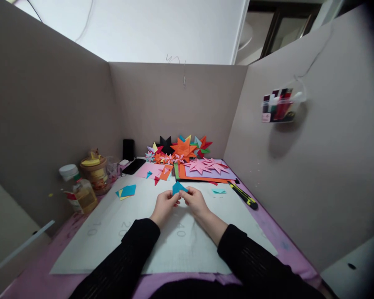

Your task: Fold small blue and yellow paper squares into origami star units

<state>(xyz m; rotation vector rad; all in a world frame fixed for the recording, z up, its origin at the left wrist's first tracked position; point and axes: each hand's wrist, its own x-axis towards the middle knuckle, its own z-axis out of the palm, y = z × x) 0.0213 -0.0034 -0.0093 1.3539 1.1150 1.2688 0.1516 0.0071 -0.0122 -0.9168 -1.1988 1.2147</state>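
Between my two hands is a small blue piece of folded paper point(178, 188), its upper edge coming to a point. My left hand point(166, 203) pinches its lower left side. The fingers of my right hand point(194, 199) close on its lower right side, so part of the paper is hidden. Both hands hover over the white sheet point(112, 241) on the table. Left of them lie blue square papers point(129, 190) with a bit of yellow paper point(124, 197) showing beneath. A folded light turquoise paper point(219, 191) rests to the right.
Folded paper stars point(183, 148) stand at the back, with pink stars point(199, 165) on stacked coloured paper. A yellow-black utility knife point(243, 196) lies right. At left are a bottle point(84, 195), a jar point(95, 174) and a phone point(134, 166). A plastic holder point(279, 109) hangs on the right wall.
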